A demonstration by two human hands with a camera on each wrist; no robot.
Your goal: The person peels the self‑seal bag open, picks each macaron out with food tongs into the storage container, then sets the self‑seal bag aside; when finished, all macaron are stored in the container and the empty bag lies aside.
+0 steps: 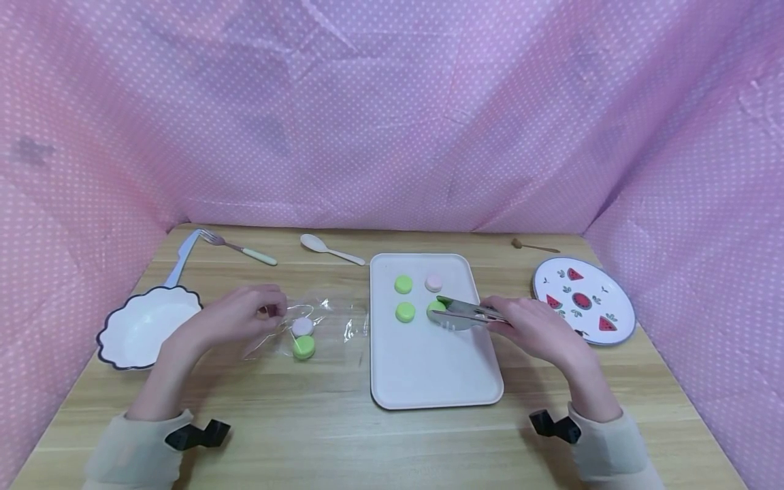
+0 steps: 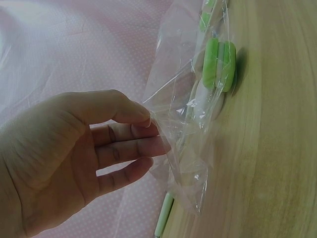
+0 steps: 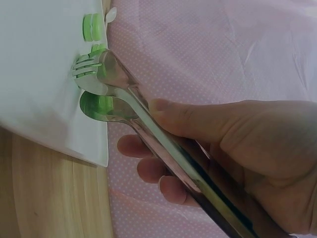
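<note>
My left hand (image 1: 245,314) pinches the edge of a clear plastic bag (image 2: 183,144) between thumb and fingers. Inside the bag lie a pale pink macaron (image 1: 303,327) and a green macaron (image 1: 303,348). My right hand (image 1: 529,327) grips metal serving tongs (image 3: 168,148), one end slotted like a fork, the other a smooth spoon shape. The tong ends stand either side of a green macaron (image 1: 436,307) on the white tray (image 1: 431,371). Beside it on the tray are a pale pink macaron (image 1: 433,283) and two more green macarons (image 1: 404,312).
A scalloped white pan (image 1: 147,323) with a long handle stands at the left. Behind the bag lie a fork (image 1: 245,251) and a pale spoon (image 1: 331,250). A watermelon-patterned plate (image 1: 588,279) is at the right, a small wooden stick (image 1: 535,246) beyond it. Pink dotted cloth (image 1: 392,136) encloses the table.
</note>
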